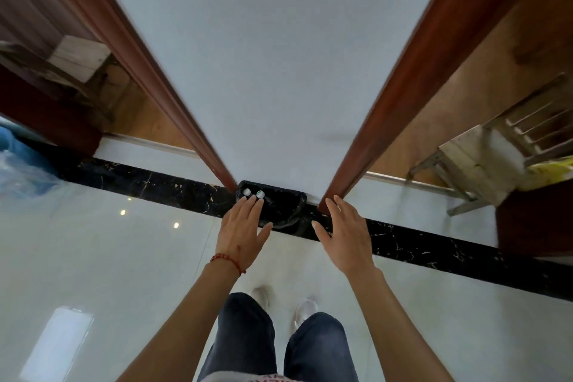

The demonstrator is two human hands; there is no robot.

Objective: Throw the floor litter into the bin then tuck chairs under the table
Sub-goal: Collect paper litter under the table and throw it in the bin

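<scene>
Both hands were extended forward, empty, fingers straight and slightly spread. Left hand (243, 226), with a red bracelet (228, 260) on the wrist, hovered at the near left edge of the bin (280, 206); right hand (345, 234) was just right of it, apart from the rim. Bin was lined with a black bag and stood on the floor (108, 257) against the white wall (263, 71), on the black marble strip (155, 184). Two white bottle caps (253, 193) showed inside at the far left corner. Wooden door frames (403, 87) flanked the wall. One pale stool (471, 164) stood far right, beyond the doorway.
</scene>
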